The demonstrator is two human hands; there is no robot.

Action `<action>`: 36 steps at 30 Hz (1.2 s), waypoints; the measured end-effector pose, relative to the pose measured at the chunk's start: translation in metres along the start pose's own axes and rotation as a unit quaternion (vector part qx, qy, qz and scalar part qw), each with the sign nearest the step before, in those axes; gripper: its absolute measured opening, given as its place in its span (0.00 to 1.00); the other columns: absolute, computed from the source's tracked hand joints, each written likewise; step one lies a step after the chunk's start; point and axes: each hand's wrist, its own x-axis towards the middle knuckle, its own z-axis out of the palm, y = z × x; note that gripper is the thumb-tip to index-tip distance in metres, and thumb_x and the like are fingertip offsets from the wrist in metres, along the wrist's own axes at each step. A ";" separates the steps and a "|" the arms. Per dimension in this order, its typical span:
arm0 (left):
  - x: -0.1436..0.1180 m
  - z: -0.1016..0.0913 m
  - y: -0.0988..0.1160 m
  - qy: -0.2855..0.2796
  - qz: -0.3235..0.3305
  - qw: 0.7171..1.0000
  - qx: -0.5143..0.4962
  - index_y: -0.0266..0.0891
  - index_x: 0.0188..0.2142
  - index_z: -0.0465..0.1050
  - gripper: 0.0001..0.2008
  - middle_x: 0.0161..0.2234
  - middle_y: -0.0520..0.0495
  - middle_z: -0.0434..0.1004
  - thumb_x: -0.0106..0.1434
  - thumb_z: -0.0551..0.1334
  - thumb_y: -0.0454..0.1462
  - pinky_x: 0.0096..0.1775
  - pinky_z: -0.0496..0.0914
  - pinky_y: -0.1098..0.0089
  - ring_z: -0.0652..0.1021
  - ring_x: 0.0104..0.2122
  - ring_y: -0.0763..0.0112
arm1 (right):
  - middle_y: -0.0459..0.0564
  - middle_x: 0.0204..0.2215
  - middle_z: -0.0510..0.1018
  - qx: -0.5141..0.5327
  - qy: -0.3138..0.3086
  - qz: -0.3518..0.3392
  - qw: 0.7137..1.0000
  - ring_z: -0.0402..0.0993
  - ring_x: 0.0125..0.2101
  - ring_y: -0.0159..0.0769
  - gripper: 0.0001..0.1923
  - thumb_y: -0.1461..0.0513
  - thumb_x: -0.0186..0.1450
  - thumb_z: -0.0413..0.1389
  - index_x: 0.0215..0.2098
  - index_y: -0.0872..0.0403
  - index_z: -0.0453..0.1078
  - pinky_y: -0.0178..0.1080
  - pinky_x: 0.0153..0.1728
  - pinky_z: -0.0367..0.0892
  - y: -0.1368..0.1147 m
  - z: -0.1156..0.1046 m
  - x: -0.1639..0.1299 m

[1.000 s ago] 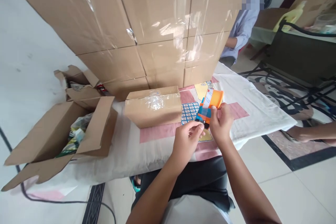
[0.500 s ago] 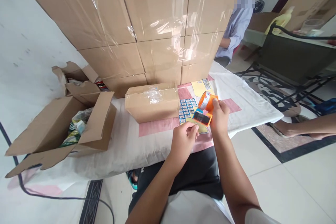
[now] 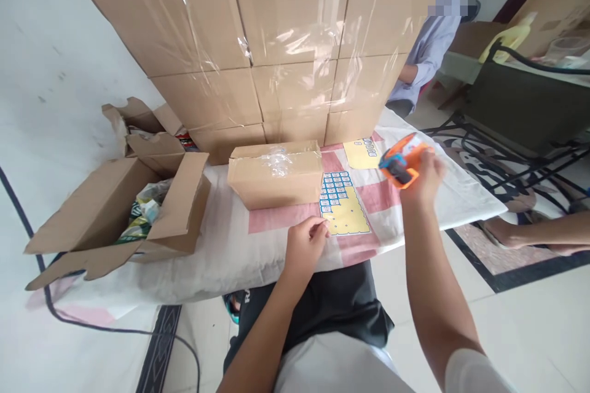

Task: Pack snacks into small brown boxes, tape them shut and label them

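my right hand (image 3: 421, 175) grips the orange tape dispenser (image 3: 401, 159) at 2 o'clock; my left hand (image 3: 304, 244) is pinched, maybe on tape, cannot tell, by the sticker sheet (image 3: 343, 209).

I see matt brown cardboard boxes (image 3: 276, 31) at 12 o'clock, glossy clear tape over seams. Tape dispenser (image 3: 402, 159) at 2 o'clock: smooth orange plastic. White cloth (image 3: 433, 196) underneath, slightly creased, matt.

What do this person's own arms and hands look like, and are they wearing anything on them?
Both hands, left hand and right hand, are bare: no gloves, rings, watch or bracelets show. The forearms are uncovered too. A white short sleeve shows at the right upper arm.
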 end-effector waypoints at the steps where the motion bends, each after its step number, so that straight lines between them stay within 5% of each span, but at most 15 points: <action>1: 0.002 -0.002 0.001 -0.001 -0.004 1.000 -0.016 0.39 0.33 0.78 0.11 0.27 0.49 0.80 0.66 0.61 0.43 0.29 0.67 0.72 0.75 0.25 0.72 | 0.46 0.26 0.66 -0.016 0.005 0.007 1.000 0.69 0.28 0.38 0.21 0.43 0.67 0.46 0.28 0.49 0.58 0.42 0.31 0.68 0.007 0.006 -0.002; 6: 0.008 -0.012 0.005 0.002 -0.025 0.997 -0.072 0.37 0.34 0.79 0.14 0.25 0.49 0.78 0.64 0.63 0.46 0.27 0.68 0.73 0.72 0.22 0.74 | 0.45 0.23 0.66 -0.188 -0.097 0.049 0.976 0.63 0.26 0.35 0.25 0.41 0.63 0.56 0.25 0.51 0.62 0.41 0.31 0.63 0.035 0.021 -0.026; 11: 0.003 -0.026 0.010 0.016 -0.038 0.996 -0.078 0.37 0.36 0.80 0.14 0.25 0.49 0.78 0.63 0.65 0.46 0.25 0.67 0.73 0.72 0.22 0.74 | 0.56 0.40 0.75 -0.228 -0.048 -0.059 0.971 0.71 0.39 0.43 0.24 0.43 0.64 0.58 0.41 0.54 0.74 0.44 0.39 0.67 -0.010 0.011 -0.065; 13: -0.002 -0.032 0.014 0.017 -0.035 0.997 -0.067 0.38 0.38 0.81 0.14 0.26 0.49 0.79 0.64 0.65 0.46 0.27 0.67 0.73 0.72 0.23 0.74 | 0.51 0.30 0.75 -0.180 -0.204 -0.013 0.962 0.71 0.32 0.39 0.23 0.43 0.68 0.55 0.34 0.53 0.76 0.41 0.34 0.65 -0.040 0.017 -0.090; 16: -0.013 -0.041 0.019 0.019 -0.018 0.999 -0.035 0.39 0.39 0.82 0.12 0.27 0.50 0.80 0.66 0.64 0.44 0.29 0.67 0.73 0.74 0.24 0.74 | 0.46 0.21 0.71 -0.080 -0.457 0.093 0.881 0.67 0.25 0.35 0.25 0.42 0.67 0.57 0.24 0.53 0.73 0.38 0.28 0.62 -0.073 0.041 -0.123; 19: -0.025 -0.058 0.024 0.050 -0.013 0.999 -0.017 0.40 0.38 0.82 0.11 0.26 0.51 0.80 0.67 0.63 0.42 0.29 0.67 0.73 0.74 0.24 0.75 | 0.45 0.23 0.75 -0.011 -0.539 0.094 0.837 0.69 0.26 0.34 0.18 0.49 0.67 0.61 0.26 0.53 0.75 0.37 0.28 0.62 -0.090 0.075 -0.138; 24: -0.044 -0.106 0.037 0.170 -0.024 0.985 -0.016 0.39 0.42 0.81 0.13 0.26 0.50 0.80 0.67 0.64 0.45 0.28 0.66 0.74 0.75 0.25 0.74 | 0.45 0.24 0.73 0.025 -0.602 -0.031 0.797 0.66 0.25 0.30 0.10 0.60 0.67 0.60 0.27 0.52 0.76 0.35 0.26 0.60 -0.121 0.142 -0.150; 28: -0.067 -0.154 0.057 0.279 -0.036 0.960 -0.006 0.40 0.65 0.64 0.32 0.26 0.51 0.81 0.65 0.67 0.47 0.29 0.70 0.73 0.76 0.24 0.72 | 0.44 0.24 0.73 0.089 -0.608 -0.046 0.787 0.68 0.26 0.32 0.09 0.61 0.66 0.60 0.27 0.51 0.75 0.36 0.28 0.63 -0.144 0.189 -0.182; 30: -0.084 -0.177 0.064 0.311 -0.050 0.949 0.015 0.42 0.69 0.57 0.38 0.28 0.51 0.82 0.65 0.67 0.48 0.30 0.72 0.72 0.76 0.23 0.72 | 0.45 0.25 0.73 0.113 -0.597 -0.027 0.794 0.69 0.27 0.33 0.09 0.60 0.66 0.60 0.27 0.51 0.74 0.37 0.30 0.65 -0.145 0.202 -0.203; 33: -0.112 -0.208 0.060 0.362 -0.072 0.925 0.088 0.41 0.58 0.72 0.27 0.26 0.50 0.82 0.64 0.67 0.50 0.28 0.71 0.71 0.76 0.22 0.72 | 0.46 0.27 0.75 0.148 -0.567 0.032 0.810 0.71 0.29 0.34 0.09 0.59 0.66 0.59 0.27 0.51 0.73 0.38 0.33 0.67 -0.135 0.206 -0.228; 36: -0.132 -0.236 0.044 0.475 -0.043 0.850 0.225 0.41 0.42 0.78 0.15 0.27 0.50 0.81 0.64 0.67 0.49 0.29 0.71 0.71 0.76 0.25 0.71 | 0.48 0.31 0.75 0.156 -0.521 0.044 0.838 0.75 0.37 0.39 0.10 0.59 0.66 0.60 0.26 0.51 0.72 0.40 0.38 0.70 -0.128 0.205 -0.232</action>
